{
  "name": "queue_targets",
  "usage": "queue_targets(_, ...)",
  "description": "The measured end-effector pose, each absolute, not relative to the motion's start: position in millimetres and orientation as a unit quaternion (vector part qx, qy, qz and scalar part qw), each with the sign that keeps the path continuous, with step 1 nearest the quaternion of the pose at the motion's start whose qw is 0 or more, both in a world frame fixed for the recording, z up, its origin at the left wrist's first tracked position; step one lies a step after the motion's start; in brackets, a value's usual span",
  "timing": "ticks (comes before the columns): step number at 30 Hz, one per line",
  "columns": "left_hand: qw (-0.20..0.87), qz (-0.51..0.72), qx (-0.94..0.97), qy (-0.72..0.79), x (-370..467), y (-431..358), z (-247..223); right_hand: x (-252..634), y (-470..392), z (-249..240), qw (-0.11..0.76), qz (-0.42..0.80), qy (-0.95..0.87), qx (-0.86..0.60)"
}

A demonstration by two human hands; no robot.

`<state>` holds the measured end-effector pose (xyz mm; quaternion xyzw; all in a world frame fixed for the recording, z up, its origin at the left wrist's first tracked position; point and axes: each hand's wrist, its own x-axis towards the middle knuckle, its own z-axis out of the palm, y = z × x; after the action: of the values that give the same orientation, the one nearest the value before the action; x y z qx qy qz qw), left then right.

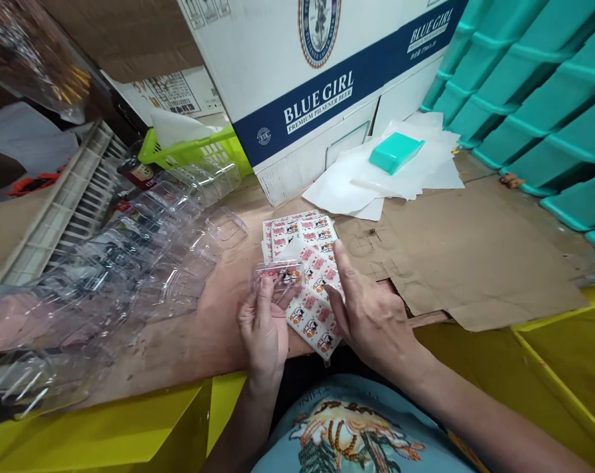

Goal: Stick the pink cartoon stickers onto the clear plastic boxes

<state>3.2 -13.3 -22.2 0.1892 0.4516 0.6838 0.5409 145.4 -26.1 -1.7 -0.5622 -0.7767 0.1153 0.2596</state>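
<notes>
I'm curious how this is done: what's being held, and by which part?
The left hand holds a clear plastic case by its near edge; the right hand seems empty.

The carton (334, 89) reads "BLUE GIRL PREMIUM PILSENER BEER".

Dim upper left; glare on clear boxes (171, 286); edges stretched, soft.
</notes>
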Motion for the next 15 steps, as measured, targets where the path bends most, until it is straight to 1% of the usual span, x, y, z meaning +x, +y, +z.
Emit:
queue_targets(2, 0.545, 0.688, 0.188, 0.44, 4.0, -14.7, -16.6, 145.0, -29.5, -6.2, 0.241, 0.045, -0.817, -0.522)
queue_targets(4, 0.561, 0.684, 0.185, 0.428, 6.3, -19.0, -9.2, 149.1, -29.9, -6.3, 0.234, 0.035, -0.833, -0.5)
queue_targets(5, 0.569, 0.681, 0.183, 0.424, 8.5, -22.5, -5.3, 153.3, -29.2, -4.1, 0.25, 0.051, -0.821, -0.51)
queue_targets(6, 0.579, 0.675, 0.185, 0.419, 11.6, -26.4, -1.5, 158.7, -28.1, -0.4, 0.278, 0.086, -0.801, -0.523)
queue_targets(8, 0.616, 0.644, 0.209, 0.402, 20.0, -34.3, 4.6, 173.1, -26.2, 8.5, 0.347, 0.207, -0.754, -0.518)
queue_targets(10, 0.667, 0.575, 0.285, 0.379, 27.3, -37.2, 7.0, 194.6, -25.0, 13.5, 0.4, 0.324, -0.715, -0.474)
queue_targets(11, 0.676, 0.535, 0.341, 0.376, 28.2, -34.9, 6.1, 209.8, -24.5, 12.3, 0.415, 0.349, -0.702, -0.462)
queue_targets(12, 0.662, 0.501, 0.401, 0.388, 26.2, -29.6, 3.6, 228.8, -23.6, 8.1, 0.432, 0.333, -0.689, -0.477)
queue_targets(13, 0.62, 0.48, 0.46, 0.417, 20.8, -21.5, -0.7, 251.6, -22.1, 1.1, 0.439, 0.289, -0.678, -0.515)
queue_targets(14, 0.556, 0.464, 0.512, 0.462, 12.4, -10.9, -6.5, 277.2, -19.8, -8.1, 0.445, 0.203, -0.656, -0.574)
queue_targets(15, 0.475, 0.452, 0.551, 0.515, 1.6, 1.4, -13.8, 303.8, -16.7, -18.4, 0.429, 0.091, -0.63, -0.641)
